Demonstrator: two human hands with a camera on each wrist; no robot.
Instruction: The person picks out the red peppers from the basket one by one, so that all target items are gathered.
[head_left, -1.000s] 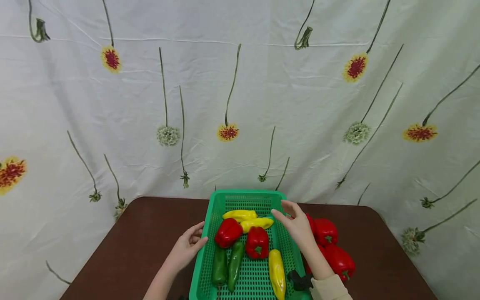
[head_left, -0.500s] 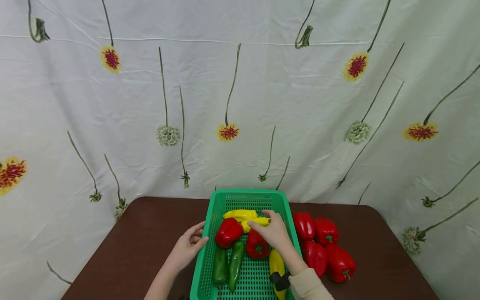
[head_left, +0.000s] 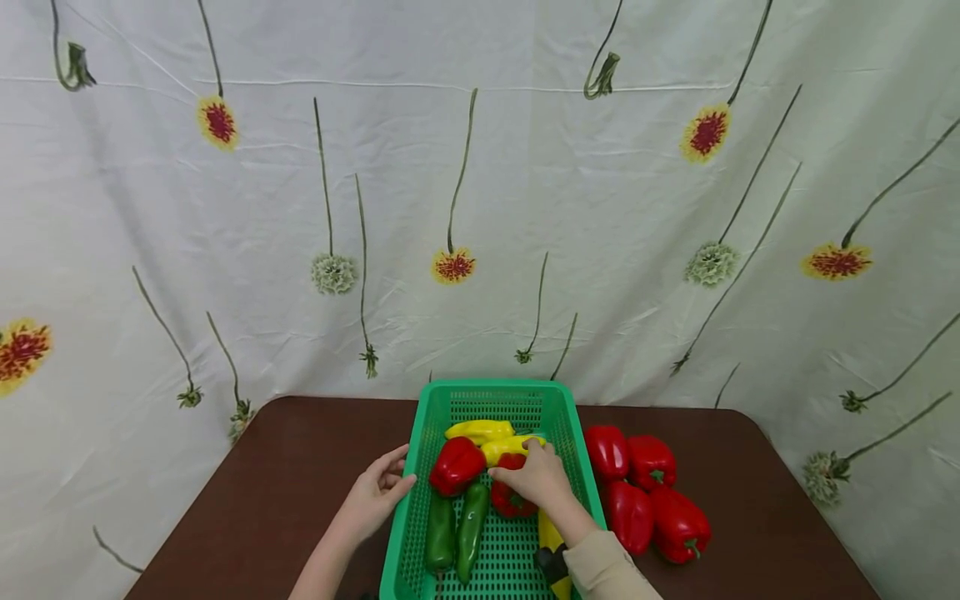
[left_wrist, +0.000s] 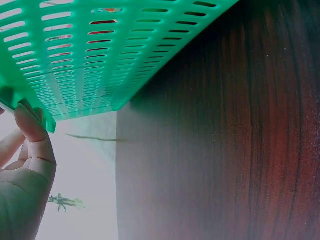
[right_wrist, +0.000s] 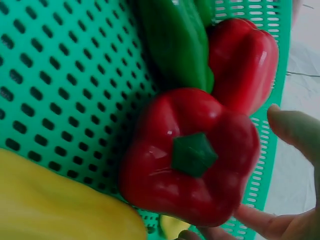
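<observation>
Nearest you, your right hand (head_left: 534, 478) was down inside the green slotted plastic basket (head_left: 415, 492), spread over the glossy red bell pepper with a green stem (right_wrist: 192, 155) that lay mid-basket; the right wrist view showed its fingers (right_wrist: 295, 131) curving round the pepper's far side with some gaps to the skin, so it looked to be closing on the pepper, not yet firmly clamped. Just beside that pepper lay a long yellow pepper (head_left: 551, 533) toward you, and two long green peppers (head_left: 454, 525) to its left. Your left hand (head_left: 372, 496) pinched the basket's left rim, thumb (left_wrist: 31, 125) hooked over the edge, holding it on the dark brown wooden table (head_left: 285, 467). I judged the step in hand to be taking hold of that pepper; the next move would call for a full wrap of the fingers and a straight lift clear of its neighbours. Farther in sat a second red bell pepper (head_left: 456, 465) and two more yellow peppers (head_left: 487, 440). To the right, outside the basket, four red bell peppers (head_left: 645, 492) lay clustered on the table.
</observation>
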